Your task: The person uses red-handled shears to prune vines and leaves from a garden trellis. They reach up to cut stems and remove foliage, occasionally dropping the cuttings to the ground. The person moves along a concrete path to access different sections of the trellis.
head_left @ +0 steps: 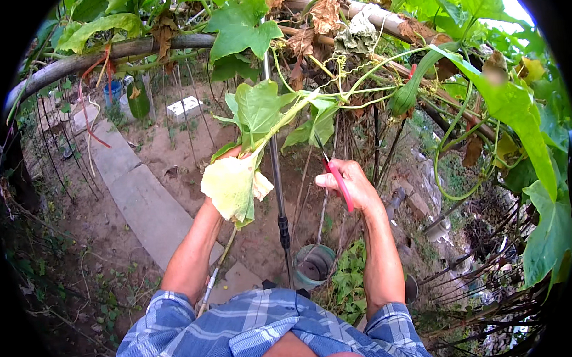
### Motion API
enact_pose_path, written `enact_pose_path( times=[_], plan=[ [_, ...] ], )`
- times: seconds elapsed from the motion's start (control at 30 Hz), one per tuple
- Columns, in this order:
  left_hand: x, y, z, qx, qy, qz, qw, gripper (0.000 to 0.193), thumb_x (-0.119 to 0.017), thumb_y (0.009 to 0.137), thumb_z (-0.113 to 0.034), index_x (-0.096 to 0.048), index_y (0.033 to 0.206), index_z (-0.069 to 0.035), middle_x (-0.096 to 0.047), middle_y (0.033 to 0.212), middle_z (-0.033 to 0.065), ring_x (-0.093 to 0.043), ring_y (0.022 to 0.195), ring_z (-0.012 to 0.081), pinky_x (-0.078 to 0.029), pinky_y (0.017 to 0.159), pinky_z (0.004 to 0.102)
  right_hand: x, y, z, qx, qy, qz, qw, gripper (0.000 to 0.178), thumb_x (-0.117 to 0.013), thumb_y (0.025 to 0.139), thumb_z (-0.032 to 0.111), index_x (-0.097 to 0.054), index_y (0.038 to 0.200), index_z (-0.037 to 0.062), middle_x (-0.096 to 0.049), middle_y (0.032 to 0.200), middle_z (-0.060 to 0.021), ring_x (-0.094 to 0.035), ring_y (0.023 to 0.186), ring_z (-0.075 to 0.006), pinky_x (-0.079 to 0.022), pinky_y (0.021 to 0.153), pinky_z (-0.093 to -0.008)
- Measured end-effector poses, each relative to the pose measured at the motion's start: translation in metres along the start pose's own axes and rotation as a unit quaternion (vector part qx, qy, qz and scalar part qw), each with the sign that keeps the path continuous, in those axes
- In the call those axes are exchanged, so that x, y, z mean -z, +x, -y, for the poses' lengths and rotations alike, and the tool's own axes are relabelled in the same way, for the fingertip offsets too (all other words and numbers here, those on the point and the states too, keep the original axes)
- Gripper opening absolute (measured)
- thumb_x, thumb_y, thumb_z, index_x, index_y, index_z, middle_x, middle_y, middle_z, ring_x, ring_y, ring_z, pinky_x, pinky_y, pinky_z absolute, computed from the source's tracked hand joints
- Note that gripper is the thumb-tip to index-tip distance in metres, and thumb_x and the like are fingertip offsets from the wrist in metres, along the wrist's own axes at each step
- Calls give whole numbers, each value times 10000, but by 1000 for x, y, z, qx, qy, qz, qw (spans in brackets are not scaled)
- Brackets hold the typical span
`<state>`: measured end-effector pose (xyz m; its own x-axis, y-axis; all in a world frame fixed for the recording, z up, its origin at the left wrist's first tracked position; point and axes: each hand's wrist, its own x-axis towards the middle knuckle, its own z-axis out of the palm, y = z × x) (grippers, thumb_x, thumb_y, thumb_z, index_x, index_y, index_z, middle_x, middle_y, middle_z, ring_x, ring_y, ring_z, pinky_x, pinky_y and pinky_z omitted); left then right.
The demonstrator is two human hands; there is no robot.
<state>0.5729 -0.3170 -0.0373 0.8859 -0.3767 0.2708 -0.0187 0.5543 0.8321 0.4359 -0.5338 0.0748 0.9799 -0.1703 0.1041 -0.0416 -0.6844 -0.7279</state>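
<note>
My left hand (pixel 233 154) is closed around a leafy vine shoot (pixel 285 120), mostly hidden behind a large pale yellow-green leaf (pixel 226 188). From this hand the shoot runs up and right to the trellis, with green leaves (pixel 258 110) along it. In my right hand (pixel 357 187) is a pair of scissors (pixel 343 189) with red handles. Their dark, narrow blades point up toward a drooping green leaf (pixel 322 122) beside the shoot. Whether the blades touch anything, I cannot tell.
A wooden pole trellis (pixel 130 49) with vines and dry leaves crosses overhead. Green gourds (pixel 138 100) hang at left and right (pixel 415 86). A metal pole (pixel 276 172) stands between my arms. Below are a bucket (pixel 314 264), a paved path (pixel 138 193) and a white block (pixel 184 109).
</note>
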Motion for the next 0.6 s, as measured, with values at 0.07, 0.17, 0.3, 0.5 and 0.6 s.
enact_pose_path(
  times=[0.07, 0.17, 0.3, 0.5, 0.6],
  plan=[
    [8, 6, 5, -9, 7, 2, 1000, 305, -696, 872, -216, -659, 1105, -23, -612, 800, -19, -525, 642, 64, -447, 563, 238, -3, 4, -9, 3, 149, 22, 989, 411, -745, 738, 414, -591, 770, 35, -516, 658, -2, -484, 601, -88, -378, 537, -254],
    [10, 7, 3, -31, 24, -15, 999, 324, -719, 850, -215, -659, 1095, -12, -610, 783, -17, -527, 641, 71, -446, 565, 241, -10, 6, 6, 41, 264, 41, 963, 360, -719, 783, 379, -605, 819, 39, -550, 702, 1, -523, 588, -94, -402, 522, -236],
    [2, 4, -3, -78, 52, -58, 994, 303, -744, 821, -210, -678, 1036, -7, -605, 746, -10, -534, 626, 77, -444, 559, 247, -17, 18, 16, 10, 263, -48, 963, 314, -692, 829, 344, -609, 819, 42, -544, 711, 8, -515, 588, -80, -433, 540, -228],
    [-1, 4, -6, -67, -6, -9, 998, 258, -747, 818, -203, -674, 967, -5, -614, 752, 2, -553, 630, 85, -453, 561, 262, -23, 37, 32, 30, 277, -100, 955, 312, -701, 823, 339, -608, 771, 45, -519, 665, 18, -484, 553, -70, -412, 510, -233],
    [-1, 1, -12, -44, -27, -6, 999, 249, -750, 814, -196, -669, 964, -14, -615, 760, -2, -556, 652, 80, -455, 573, 253, -25, 45, 36, 42, 301, -114, 946, 289, -727, 803, 287, -609, 709, 40, -502, 605, 22, -466, 496, -67, -381, 448, -227]
  ],
)
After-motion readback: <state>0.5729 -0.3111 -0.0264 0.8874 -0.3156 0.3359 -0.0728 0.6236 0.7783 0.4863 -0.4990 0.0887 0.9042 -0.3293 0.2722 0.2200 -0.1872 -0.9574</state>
